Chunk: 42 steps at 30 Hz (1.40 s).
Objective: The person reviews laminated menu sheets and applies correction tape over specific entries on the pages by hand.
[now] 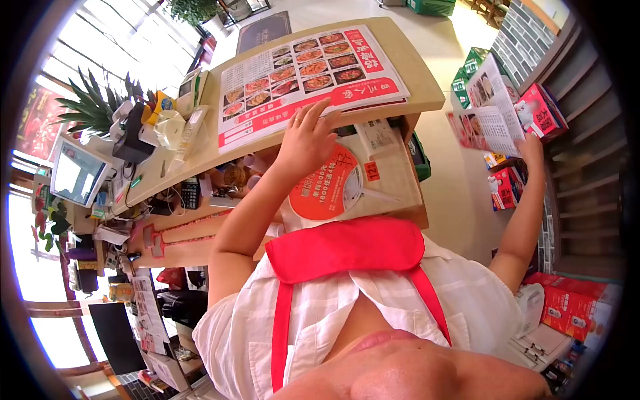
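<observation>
My left hand is over the near edge of the counter, its fingers apart and nothing in it. Under its fingertips lies the lower edge of a red and white menu sheet with food photos, on top of a stack of sheets. Out to the right, my right hand grips the corner of a folded menu, which hangs open in the air. Below my left hand, on a lower shelf, is a round red fan with white print.
Red boxes and green cartons stand along the right wall. At the left are a spiky plant, a screen and a black holder. A calculator sits below the counter top.
</observation>
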Motion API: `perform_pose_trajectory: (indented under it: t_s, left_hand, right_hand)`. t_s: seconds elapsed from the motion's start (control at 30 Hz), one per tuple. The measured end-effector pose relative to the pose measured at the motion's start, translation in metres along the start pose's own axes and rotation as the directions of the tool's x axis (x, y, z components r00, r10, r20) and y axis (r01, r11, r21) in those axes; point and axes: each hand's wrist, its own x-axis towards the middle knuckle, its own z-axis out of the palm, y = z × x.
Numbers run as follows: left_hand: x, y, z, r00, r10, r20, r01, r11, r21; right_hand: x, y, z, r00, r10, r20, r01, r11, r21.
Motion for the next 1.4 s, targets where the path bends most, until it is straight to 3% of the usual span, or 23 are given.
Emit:
perform_pose_trajectory:
  t_s: [0.17, 0.27, 0.37, 0.47, 0.57, 0.67, 0.77, 0.9, 0.97, 1.03, 1.07, 1.17, 1.2, 1.23, 1.27, 1.3, 1.33, 1.37, 1.4]
  left_hand:
    - [-0.013, -0.002, 0.002, 1.000, 0.021, 0.019, -0.020, 0.996, -0.082]
    - [-0.017, 0.000, 0.002, 1.000, 0.021, -0.017, -0.023, 0.993, -0.120]
    - [-0.021, 0.001, 0.001, 0.999, 0.001, -0.043, -0.007, 0.992, -0.129]
    - [-0.023, 0.002, -0.001, 0.998, -0.033, -0.046, 0.026, 0.988, -0.154]
    - [-0.023, 0.003, -0.001, 0.996, -0.069, -0.058, 0.051, 0.961, -0.271]
    - [-0.020, 0.010, -0.010, 0.986, -0.167, 0.000, 0.152, 0.903, -0.402]
    - [-0.020, 0.014, -0.017, 0.938, -0.291, 0.190, 0.346, 0.725, -0.595]
    - [-0.027, 0.006, -0.004, 0.910, -0.240, 0.338, 0.389, 0.217, -0.895]
    - [-0.025, 0.012, -0.012, 0.920, -0.172, 0.353, 0.342, -0.088, -0.935]
    - [-0.027, 0.015, -0.016, 0.942, -0.186, 0.278, 0.204, -0.339, -0.918]
    - [-0.031, 0.014, -0.018, 0.948, -0.206, 0.241, 0.126, -0.453, -0.883]
    - [-0.050, 0.000, -0.026, 0.917, -0.326, 0.231, 0.043, -0.495, -0.868]
    - [-0.053, 0.002, -0.036, 0.864, -0.412, 0.290, 0.051, -0.501, -0.864]
    - [-0.060, -0.005, -0.037, 0.789, -0.521, 0.326, 0.096, -0.420, -0.903]
    - [-0.067, -0.014, -0.036, 0.701, -0.622, 0.349, 0.155, -0.344, -0.926]
    - [-0.073, -0.019, -0.038, 0.601, -0.715, 0.359, 0.226, -0.279, -0.933]
    - [-0.075, -0.021, -0.046, 0.586, -0.739, 0.332, 0.120, -0.327, -0.937]
    - [-0.084, -0.034, -0.046, 0.534, -0.788, 0.307, 0.131, -0.281, -0.951]
    - [-0.091, -0.040, -0.053, 0.533, -0.799, 0.279, 0.115, -0.258, -0.959]
  right_hand:
    - [-0.014, 0.040, -0.023, 0.928, 0.168, 0.333, -0.308, 0.849, 0.430]
    - [-0.040, 0.004, -0.077, 0.988, 0.063, 0.144, -0.139, 0.778, 0.613]
    - [-0.063, -0.041, -0.128, 0.999, 0.026, 0.019, -0.032, 0.764, 0.644]
    - [-0.086, -0.083, -0.165, 0.995, -0.039, -0.096, 0.099, 0.624, 0.775]
    - [-0.098, -0.113, -0.196, 0.956, -0.018, -0.292, 0.239, 0.621, 0.747]
    - [-0.121, -0.169, -0.209, 0.857, 0.083, -0.508, 0.442, 0.387, 0.809]
    - [-0.129, -0.212, -0.217, 0.797, 0.211, -0.566, 0.568, 0.056, 0.821]
    - [-0.135, -0.283, -0.183, 0.702, 0.354, -0.618, 0.679, -0.070, 0.731]
    - [-0.124, -0.300, -0.146, 0.775, 0.241, -0.585, 0.628, -0.182, 0.757]
    - [-0.118, -0.326, -0.097, 0.813, 0.084, -0.576, 0.556, -0.405, 0.726]
    - [-0.116, -0.339, -0.070, 0.838, 0.056, -0.543, 0.512, -0.427, 0.745]
    - [-0.125, -0.383, 0.001, 0.913, 0.034, -0.406, 0.379, -0.433, 0.818]
    - [-0.128, -0.394, 0.021, 0.934, 0.034, -0.357, 0.336, -0.432, 0.837]
    - [-0.133, -0.404, 0.037, 0.951, 0.040, -0.306, 0.293, -0.430, 0.854]
    - [-0.139, -0.411, 0.051, 0.977, -0.001, -0.211, 0.179, -0.527, 0.831]
    - [-0.145, -0.413, 0.060, 0.989, -0.053, -0.136, 0.092, -0.496, 0.863]
    - [-0.152, -0.414, 0.068, 0.993, -0.102, -0.056, 0.003, -0.458, 0.889]
    - [-0.158, -0.414, 0.077, 0.989, -0.147, 0.026, -0.085, -0.416, 0.905]
    - [-0.158, -0.403, 0.089, 0.952, -0.291, 0.099, -0.210, -0.379, 0.901]
